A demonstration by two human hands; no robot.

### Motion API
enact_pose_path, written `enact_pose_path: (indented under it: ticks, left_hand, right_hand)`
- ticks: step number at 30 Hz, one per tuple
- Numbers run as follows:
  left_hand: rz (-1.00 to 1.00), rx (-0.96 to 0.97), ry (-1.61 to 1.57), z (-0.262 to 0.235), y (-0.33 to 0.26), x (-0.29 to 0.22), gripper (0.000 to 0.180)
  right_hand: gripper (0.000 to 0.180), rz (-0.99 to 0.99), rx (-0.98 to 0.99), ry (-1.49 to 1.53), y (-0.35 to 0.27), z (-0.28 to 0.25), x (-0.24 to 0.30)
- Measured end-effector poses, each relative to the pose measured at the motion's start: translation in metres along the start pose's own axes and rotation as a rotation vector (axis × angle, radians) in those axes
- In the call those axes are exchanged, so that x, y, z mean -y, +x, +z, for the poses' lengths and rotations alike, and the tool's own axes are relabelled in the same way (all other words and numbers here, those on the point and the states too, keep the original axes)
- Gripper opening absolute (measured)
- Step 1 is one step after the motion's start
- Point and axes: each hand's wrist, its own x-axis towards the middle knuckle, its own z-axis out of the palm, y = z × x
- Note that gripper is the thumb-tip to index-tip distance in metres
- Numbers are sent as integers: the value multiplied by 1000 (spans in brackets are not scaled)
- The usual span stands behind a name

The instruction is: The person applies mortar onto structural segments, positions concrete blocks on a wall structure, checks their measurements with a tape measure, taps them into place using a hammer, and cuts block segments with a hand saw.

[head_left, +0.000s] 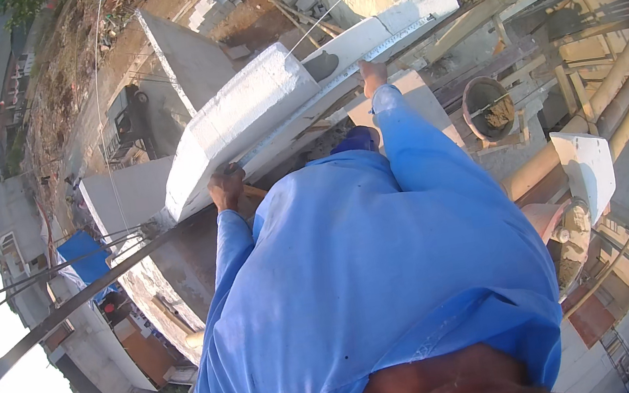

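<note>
I am counting two bare hands, one measuring tape (401, 38), two white blocks in line and two containers. The left block (254, 108) is sitting at 11 o'clock, the right block (417, 11) at 1 o'clock; one patch of grey mortar (322, 65) is lying between them.

The tape is looking thin, pale and finely marked; it is running straight along the near side of both blocks, from 10 o'clock up to 1 o'clock. The left hand (226, 186), at 10 o'clock, is curling narrowly and holding its lower end. The right hand (374, 77), at 1 o'clock, is touching its near edge with fingers bunched; whether it is gripping, I cannot tell.

Toward 2 o'clock a round bucket (470, 117) is holding brown mortar (499, 114). Between 3 and 4 o'clock, a partly hidden pan (569, 273) is containing greyish mix (574, 232).
</note>
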Motion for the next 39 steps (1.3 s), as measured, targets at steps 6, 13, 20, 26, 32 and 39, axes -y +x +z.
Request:
enact_pose_path:
  ticks: [6,13,20,26,32,39]
  left_hand:
    - [-17,34,21,-5,-2,12,40]
    - [-79,73,-11,-4,1,12,41]
    - [-31,1,1,-6,-4,9,43]
    - [-2,0,-7,-8,-5,11,44]
    - [0,11,4,-11,-4,2,44]
    - [-16,-6,-3,-8,-5,11,45]
  right_hand:
    - [35,13,88,-26,0,5,2]
    - [40,44,62,-73,9,3,1]
    - [48,92,47,-115,12,2,-1]
    - [39,86,85,-48,-5,4,10]
    - [37,97,101,29,-12,-2,22]
    - [38,109,83,-22,-12,2,17]
